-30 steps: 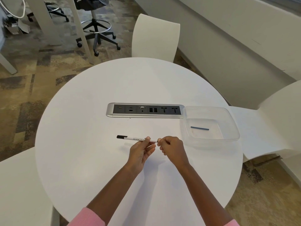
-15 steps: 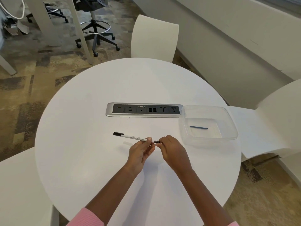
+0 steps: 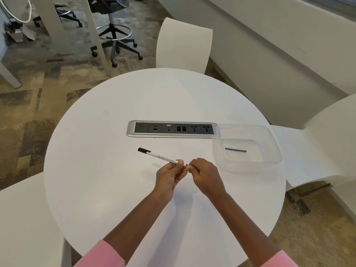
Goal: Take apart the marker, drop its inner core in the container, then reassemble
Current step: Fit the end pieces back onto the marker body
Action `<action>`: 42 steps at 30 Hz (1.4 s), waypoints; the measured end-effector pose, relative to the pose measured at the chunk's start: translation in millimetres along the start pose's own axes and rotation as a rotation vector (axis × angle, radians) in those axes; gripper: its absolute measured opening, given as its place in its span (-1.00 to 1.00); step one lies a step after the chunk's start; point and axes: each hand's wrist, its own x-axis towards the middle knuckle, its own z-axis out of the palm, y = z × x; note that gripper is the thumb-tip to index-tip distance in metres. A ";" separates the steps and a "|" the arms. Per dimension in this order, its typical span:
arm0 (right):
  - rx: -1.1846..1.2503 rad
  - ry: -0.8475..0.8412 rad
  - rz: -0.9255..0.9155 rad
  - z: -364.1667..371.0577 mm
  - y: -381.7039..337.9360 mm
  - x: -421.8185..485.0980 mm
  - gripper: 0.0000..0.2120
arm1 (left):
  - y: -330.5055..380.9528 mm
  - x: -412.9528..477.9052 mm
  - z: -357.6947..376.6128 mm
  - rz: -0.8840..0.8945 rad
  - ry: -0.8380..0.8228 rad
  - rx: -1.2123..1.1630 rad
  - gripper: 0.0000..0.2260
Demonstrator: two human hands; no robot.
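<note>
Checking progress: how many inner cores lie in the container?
1: a blue core lies on the floor of the clear container, right of the power strip. None other shows; the marker may hide one.

The marker [image 3: 161, 157] bears small black print on its barrel, seemingly "DARK WRITING - EASY DRY WIPE"

The marker [image 3: 160, 156] has its rear end hidden under the fingers [image 3: 195, 167] of the right hand [image 3: 207, 178]; its barrel print is too small to read; both sleeves [image 3: 104, 255] are cut off below.
</note>
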 end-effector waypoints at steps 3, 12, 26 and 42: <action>0.142 -0.056 0.176 -2.7 -4.7 1.2 -0.75 | -0.8 0.7 0.4 0.031 -0.021 0.037 -0.90; 0.603 -0.295 0.694 -11.3 -2.6 12.7 -0.62 | -5.9 2.6 -0.9 0.119 -0.056 0.203 -0.90; 0.049 -0.029 0.155 -0.7 0.9 -12.0 -0.85 | -2.9 2.2 -2.7 0.082 0.027 0.117 -0.94; -0.020 -0.017 0.105 4.4 5.9 -6.0 -0.76 | -7.5 -1.6 4.4 0.128 0.032 0.217 -0.92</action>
